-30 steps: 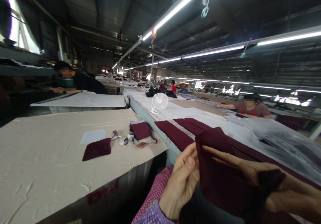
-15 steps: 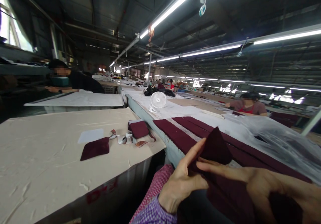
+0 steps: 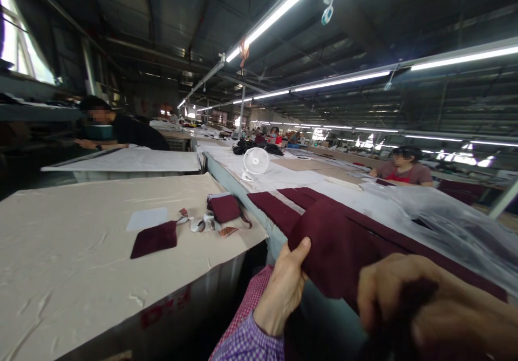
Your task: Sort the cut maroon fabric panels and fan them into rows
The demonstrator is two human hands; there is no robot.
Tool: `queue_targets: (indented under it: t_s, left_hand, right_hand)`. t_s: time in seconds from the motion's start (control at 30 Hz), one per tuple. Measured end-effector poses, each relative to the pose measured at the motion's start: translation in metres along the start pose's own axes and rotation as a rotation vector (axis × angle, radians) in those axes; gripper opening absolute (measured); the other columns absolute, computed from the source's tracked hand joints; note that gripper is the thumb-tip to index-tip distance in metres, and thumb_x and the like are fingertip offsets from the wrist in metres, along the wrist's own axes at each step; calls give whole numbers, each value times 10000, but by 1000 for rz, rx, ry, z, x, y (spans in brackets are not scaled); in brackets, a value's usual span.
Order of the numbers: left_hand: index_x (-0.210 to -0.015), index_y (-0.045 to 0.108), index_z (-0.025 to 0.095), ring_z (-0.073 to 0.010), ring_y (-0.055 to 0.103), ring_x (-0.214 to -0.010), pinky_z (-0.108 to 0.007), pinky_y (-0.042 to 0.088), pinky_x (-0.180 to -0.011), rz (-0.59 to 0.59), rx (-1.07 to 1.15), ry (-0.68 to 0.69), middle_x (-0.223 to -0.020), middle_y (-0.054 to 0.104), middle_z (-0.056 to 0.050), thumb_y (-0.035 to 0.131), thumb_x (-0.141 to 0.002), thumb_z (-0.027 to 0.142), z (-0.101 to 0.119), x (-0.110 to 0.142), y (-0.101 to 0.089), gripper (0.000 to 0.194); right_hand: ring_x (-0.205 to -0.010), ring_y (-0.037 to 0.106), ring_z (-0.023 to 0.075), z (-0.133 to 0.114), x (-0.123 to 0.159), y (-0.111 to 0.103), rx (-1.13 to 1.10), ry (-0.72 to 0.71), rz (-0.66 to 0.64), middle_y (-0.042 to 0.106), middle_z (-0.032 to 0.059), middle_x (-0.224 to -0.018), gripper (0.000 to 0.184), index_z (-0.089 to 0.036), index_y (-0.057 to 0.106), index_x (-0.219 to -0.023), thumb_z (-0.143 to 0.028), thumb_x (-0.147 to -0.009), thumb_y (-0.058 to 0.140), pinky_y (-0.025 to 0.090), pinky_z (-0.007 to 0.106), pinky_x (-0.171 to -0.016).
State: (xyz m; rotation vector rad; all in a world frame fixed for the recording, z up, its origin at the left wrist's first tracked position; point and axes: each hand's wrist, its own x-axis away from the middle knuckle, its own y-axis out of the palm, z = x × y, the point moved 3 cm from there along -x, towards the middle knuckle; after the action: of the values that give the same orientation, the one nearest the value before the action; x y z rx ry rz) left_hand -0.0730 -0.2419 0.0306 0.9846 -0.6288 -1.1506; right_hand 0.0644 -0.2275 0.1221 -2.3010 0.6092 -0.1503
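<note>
My left hand [image 3: 285, 285] is closed on the left edge of a maroon fabric piece [image 3: 335, 247], thumb on top. The fabric is held up over the table edge and hangs toward my right hand. At the lower right, my right hand [image 3: 421, 296] has its fingers curled and is smeared by motion. Something dark shows between its fingers, but I cannot make out what. Behind the held piece, long maroon fabric strips [image 3: 279, 210] lie on the white-topped table with a pale strip [image 3: 286, 201] among them.
A beige-covered table [image 3: 81, 285] to my left bears a maroon fabric piece [image 3: 154, 239], a small maroon stack [image 3: 224, 208] and white paper [image 3: 147, 218]. A white fan [image 3: 256, 161] stands ahead. Clear plastic sheeting [image 3: 449, 220] lies right. Co-workers sit at both sides.
My hands have moved apart. The maroon piece, folded to a raised point before, is now spread flatter, with my left thumb over its edge. My right hand has shifted down and its fingers have curled.
</note>
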Motion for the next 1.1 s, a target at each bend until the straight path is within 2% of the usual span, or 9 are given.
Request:
queue_targets:
  t_s: [0.03,0.1,0.17,0.27,0.33,0.5,0.67,0.93,1.1]
  left_hand:
    - [-963,767,137,-263,748,-966,-367,547,-975,-8,-37,-9,-918,805,-94,840,-740,248,0,3,1,259]
    - [-915,780,146,-274,752,-939,-366,557,-943,-37,-95,-22,-841,801,-85,869,-712,303,1,8,5,272]
    - [-907,792,154,-284,748,-938,-372,563,-920,-81,-117,-8,-817,796,-80,881,-695,346,4,12,9,300]
    - [-920,805,155,-278,734,-948,-367,562,-894,-167,-123,56,-872,796,-88,863,-721,383,10,13,12,308]
    - [-896,809,153,-255,725,-911,-340,563,-845,-225,-151,79,-857,788,-85,833,-760,407,12,12,11,290]
    - [-723,793,169,-183,678,-743,-260,533,-695,-248,-254,86,-662,722,-23,868,-720,374,16,14,3,218]
    - [-724,786,180,-245,721,-841,-346,574,-806,-216,-246,65,-741,763,-41,903,-663,378,20,18,3,238]
    - [-1078,759,178,-334,661,-1181,-434,509,-1042,-159,84,-57,-1129,767,-124,780,-708,644,22,11,5,596]
    - [-947,777,182,-325,700,-1091,-453,491,-1045,-173,-61,121,-979,796,-89,924,-609,436,21,11,-5,448]
  right_hand:
    - [-641,674,221,1,-5,-4,12,1,-12,727,41,-705,522,-249,736,-706,-759,-776,653,551,297,-590]
    - [-744,647,225,6,-14,-16,192,-9,161,701,49,-813,371,-228,720,-783,-594,-839,693,549,308,-672]
    - [-838,629,247,11,-18,-24,343,-59,404,664,77,-900,365,-216,694,-734,-566,-838,690,558,333,-732]
    - [-1113,602,324,15,-18,-26,324,-95,558,630,128,-1200,390,-216,715,-727,-602,-786,705,568,407,-895]
    - [-1163,596,346,15,-18,-25,214,-40,530,606,133,-1291,393,-212,733,-774,-605,-761,717,558,438,-948]
    - [-820,678,273,14,-18,-22,-129,168,419,693,53,-854,359,-195,688,-753,-512,-657,827,618,348,-707]
    - [-585,590,151,6,-19,-14,-320,182,320,595,-38,-618,311,-184,630,-633,-411,-686,837,557,250,-589]
    - [-560,581,178,2,-22,-18,-312,227,441,641,-7,-606,377,-180,652,-621,-483,-586,875,502,260,-511]
    - [-539,555,157,3,-23,-17,-321,217,453,625,-20,-596,341,-183,649,-641,-443,-616,868,455,227,-472]
